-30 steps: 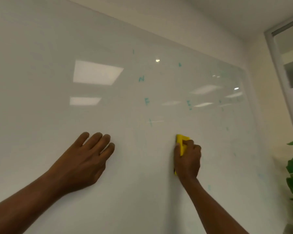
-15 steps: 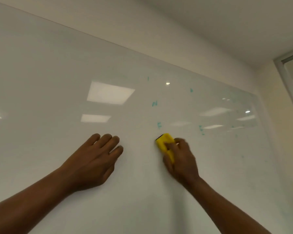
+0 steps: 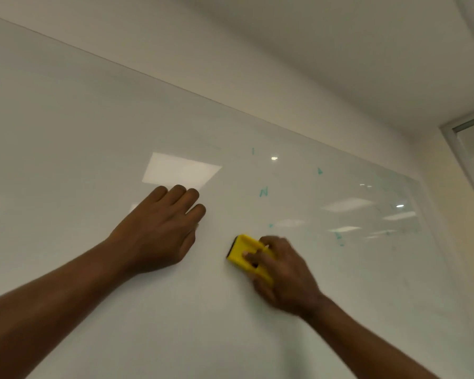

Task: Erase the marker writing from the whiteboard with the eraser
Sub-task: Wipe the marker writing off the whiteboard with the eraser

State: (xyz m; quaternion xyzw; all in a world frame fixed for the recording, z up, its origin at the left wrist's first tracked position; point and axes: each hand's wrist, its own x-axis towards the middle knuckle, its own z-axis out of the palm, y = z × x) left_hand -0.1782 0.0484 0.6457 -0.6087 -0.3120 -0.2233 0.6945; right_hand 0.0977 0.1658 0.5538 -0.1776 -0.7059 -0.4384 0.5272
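A large glossy whiteboard [image 3: 80,132] fills the wall in front of me. My right hand [image 3: 283,277] grips a yellow eraser [image 3: 242,251] with a dark felt edge and presses it flat against the board, tilted up to the left. Faint teal marker writing [image 3: 263,192] shows above the eraser: an "N", a short stroke higher up, and small smudges to the right near the board's end. My left hand [image 3: 162,231] lies flat on the board to the left of the eraser, fingers together and holding nothing.
The wall and ceiling rise above the board's top edge. A glazed window frame [image 3: 468,149] stands at the far right past the board's end. Ceiling lights reflect in the board surface.
My right hand has slid the eraser up and to the left across the board, and the teal letter below the "N" is gone but for a speck. My view has tilted upward. My left hand stays flat.
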